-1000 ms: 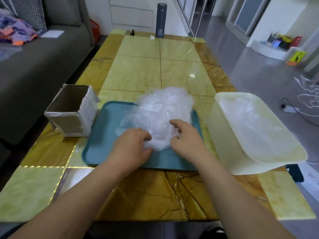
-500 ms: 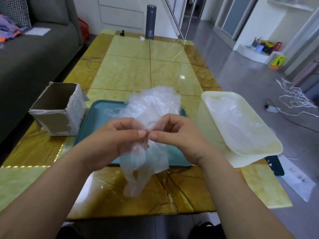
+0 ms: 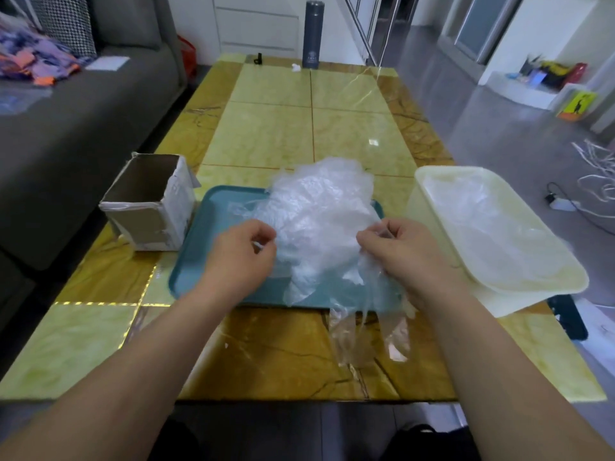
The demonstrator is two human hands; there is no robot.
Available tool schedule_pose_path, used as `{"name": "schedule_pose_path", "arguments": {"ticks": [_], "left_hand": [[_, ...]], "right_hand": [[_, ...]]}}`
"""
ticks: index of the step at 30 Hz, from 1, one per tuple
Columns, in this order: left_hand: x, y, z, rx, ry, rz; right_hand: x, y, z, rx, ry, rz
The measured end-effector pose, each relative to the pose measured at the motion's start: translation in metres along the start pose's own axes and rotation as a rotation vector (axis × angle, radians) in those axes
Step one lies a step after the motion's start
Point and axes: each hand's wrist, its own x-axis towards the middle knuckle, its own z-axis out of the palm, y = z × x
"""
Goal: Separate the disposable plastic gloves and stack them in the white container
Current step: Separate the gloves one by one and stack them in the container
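Plastic gloves on tray, left hand fingers seemingly pinching one, right hand fingers pinching another, flask logo unreadable.

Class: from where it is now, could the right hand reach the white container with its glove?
Probably yes: the right hand, holding a glove, is just beside the white container, its top open, and nothing stands between them.

Surfaces and materials, head view, one pass.
Thin clear plastic gloves: crinkled film, translucent, faint sheen. Teal plastic tray: smooth, satin. White plastic container: smooth, milky, slightly yellowed, semi-matt. Brown cardboard box: matt, rough, torn edges, white paper facing. Yellow-and-brown marble-pattern tabletop — highly glossy, mirrors light. Grey sofa — woven cloth, matt.
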Motion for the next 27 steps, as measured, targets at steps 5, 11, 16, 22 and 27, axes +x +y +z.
{"name": "schedule_pose_path", "arguments": {"ticks": [5,11,16,22,27], "left_hand": [[0.001,-0.006,0.034,0.361,-0.273,0.328],[0.005,-0.005,0.027,0.305,-0.225,0.260],[0.005,0.002,0.003,0.240,-0.122,0.151],[-0.009,0.030,-0.025,-0.045,0.132,0.102],[-0.019,0.050,-0.036,-0.634,-0.162,-0.139]], "right_hand": [[-0.004,-0.009,0.000,0.057,-0.062,-0.001],[-0.001,-0.008,0.004,0.025,0.019,0.002],[0.001,-0.007,0.004,0.083,0.081,-0.006],[0.004,-0.001,0.011,0.131,0.078,-0.005],[0.000,-0.002,0.013,0.257,0.018,0.039]]}}
